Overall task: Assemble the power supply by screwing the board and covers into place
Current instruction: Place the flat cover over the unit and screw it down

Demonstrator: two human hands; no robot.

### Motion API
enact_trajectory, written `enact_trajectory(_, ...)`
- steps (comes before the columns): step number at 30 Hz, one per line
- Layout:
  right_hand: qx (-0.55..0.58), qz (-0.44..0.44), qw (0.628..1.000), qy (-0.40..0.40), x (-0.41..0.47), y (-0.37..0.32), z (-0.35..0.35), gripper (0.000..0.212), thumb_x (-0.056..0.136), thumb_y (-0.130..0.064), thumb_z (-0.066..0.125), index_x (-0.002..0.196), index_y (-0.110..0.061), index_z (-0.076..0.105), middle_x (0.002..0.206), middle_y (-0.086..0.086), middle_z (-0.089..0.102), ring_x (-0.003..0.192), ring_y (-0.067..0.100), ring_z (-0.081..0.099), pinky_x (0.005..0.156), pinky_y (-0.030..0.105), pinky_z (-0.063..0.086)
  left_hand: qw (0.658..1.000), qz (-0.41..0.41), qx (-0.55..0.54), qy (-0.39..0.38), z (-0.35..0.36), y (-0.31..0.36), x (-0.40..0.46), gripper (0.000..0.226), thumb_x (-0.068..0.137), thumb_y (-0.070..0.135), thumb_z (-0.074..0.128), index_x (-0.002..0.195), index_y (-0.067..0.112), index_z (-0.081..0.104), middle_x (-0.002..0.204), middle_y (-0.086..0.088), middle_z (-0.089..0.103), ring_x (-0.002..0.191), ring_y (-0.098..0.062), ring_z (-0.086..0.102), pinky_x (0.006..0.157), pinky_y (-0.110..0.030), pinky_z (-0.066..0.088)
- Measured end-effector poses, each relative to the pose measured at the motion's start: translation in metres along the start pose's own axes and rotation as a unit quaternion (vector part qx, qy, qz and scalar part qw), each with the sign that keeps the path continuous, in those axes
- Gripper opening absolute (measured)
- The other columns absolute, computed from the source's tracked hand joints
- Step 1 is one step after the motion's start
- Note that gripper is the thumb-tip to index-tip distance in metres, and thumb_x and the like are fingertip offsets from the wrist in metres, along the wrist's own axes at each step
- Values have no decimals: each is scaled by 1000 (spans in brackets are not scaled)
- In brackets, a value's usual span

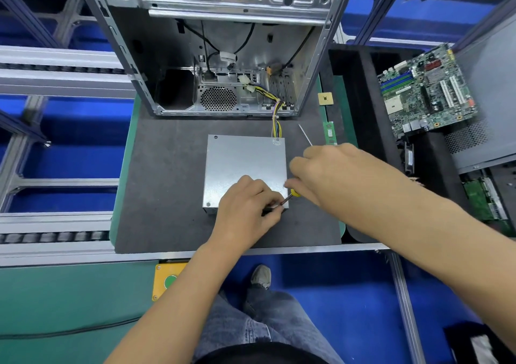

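Left hand point(245, 204) pinches the screwdriver point(289, 197) shaft near its tip, steadying it at the near right corner of the power supply point(243, 165). Right hand point(332, 174) is curled around the yellow handle, which is mostly hidden. Unit sits mid-tabletop point(167, 182) on the dark mat, top cover on, wire bundle point(277, 123) running into the open PC case point(223, 56). Screws visible at two left corners; this corner appears in progress. Far right corner: cannot tell.

A dark grey rubbery work mat point(167, 185) lies on a green bench top point(55, 294) framed by silver aluminium rails point(55, 221). Glossy blue floor point(335, 294) shows at six o'clock, and a yellow button box point(164, 280) sits at seven.
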State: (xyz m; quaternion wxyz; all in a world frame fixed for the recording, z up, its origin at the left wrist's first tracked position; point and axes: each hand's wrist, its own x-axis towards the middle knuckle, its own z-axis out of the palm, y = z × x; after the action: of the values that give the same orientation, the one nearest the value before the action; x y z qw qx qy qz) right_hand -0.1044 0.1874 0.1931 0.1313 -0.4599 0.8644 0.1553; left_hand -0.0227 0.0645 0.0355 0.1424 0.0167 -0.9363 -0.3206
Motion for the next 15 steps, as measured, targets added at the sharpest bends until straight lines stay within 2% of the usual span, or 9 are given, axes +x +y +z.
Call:
enact_trajectory(2, 16, -2, 1000, 3, -1, 0, 1, 25, 104, -39, 39, 107, -16, 50, 94, 2, 47, 80, 30, 56, 70, 38, 51, 1000, 2, 3, 2, 1, -1, 0, 16, 68, 14, 89, 78, 17, 76, 69, 3, 60, 67, -25, 54, 57, -25, 34)
enact_trajectory(4, 71, -30, 997, 11, -4, 3, 1, 17, 99, -31, 49, 108, -18, 46, 104, 2, 39, 83, 26, 51, 76, 40, 50, 1000, 0, -1, 4, 2, -2, 0, 16, 69, 15, 89, 78, 17, 76, 69, 3, 61, 68, -25, 54, 58, -25, 34)
enact_trajectory(6, 118, -48, 992, -1, -6, 6, -2, 11, 97, -25, 50, 105, -20, 44, 105, -1, 36, 85, 24, 48, 78, 41, 48, 1000, -1, -5, 3, 2, -2, -1, 14, 71, 15, 87, 78, 18, 76, 70, 4, 61, 69, -25, 54, 55, -27, 38)
enact_trajectory(7, 107, -35, 994, -5, -5, 6, -2, 9, 99, -28, 47, 105, -22, 44, 104, -1, 38, 86, 25, 51, 79, 41, 49, 1000, 0, -6, 4, 2, -2, -1, 14, 70, 15, 87, 77, 18, 75, 70, 4, 61, 69, -25, 54, 54, -29, 40)
enact_trajectory(9, 41, 5, 999, -10, 0, 4, 1, 23, 103, -42, 38, 108, -20, 46, 102, 1, 47, 89, 31, 57, 79, 43, 51, 1000, 1, -2, 8, 3, -2, -1, 16, 68, 15, 88, 76, 18, 74, 68, 4, 59, 67, -24, 53, 54, -27, 36)
enact_trajectory(11, 64, 10, 998, -25, 0, 4, 1, 30, 102, -48, 38, 108, -20, 46, 102, 2, 49, 90, 33, 59, 78, 44, 51, 1000, 1, 10, 10, 3, -2, 0, 18, 67, 16, 90, 75, 17, 73, 67, 4, 58, 66, -24, 52, 56, -24, 31)
enact_trajectory(13, 148, -25, 988, -26, -2, 5, -2, 21, 99, -42, 48, 107, -24, 41, 108, -2, 40, 86, 25, 55, 76, 39, 49, 1000, -3, 7, 9, 3, -2, -1, 18, 68, 17, 90, 75, 17, 73, 68, 4, 60, 67, -24, 53, 56, -24, 32)
enact_trajectory(15, 126, -41, 991, -33, -1, 7, -6, 13, 100, -32, 49, 104, -24, 39, 108, -3, 36, 85, 23, 53, 74, 35, 46, 1000, -9, 0, 2, 2, -2, -1, 16, 69, 17, 89, 76, 19, 75, 69, 5, 61, 68, -24, 54, 56, -25, 36)
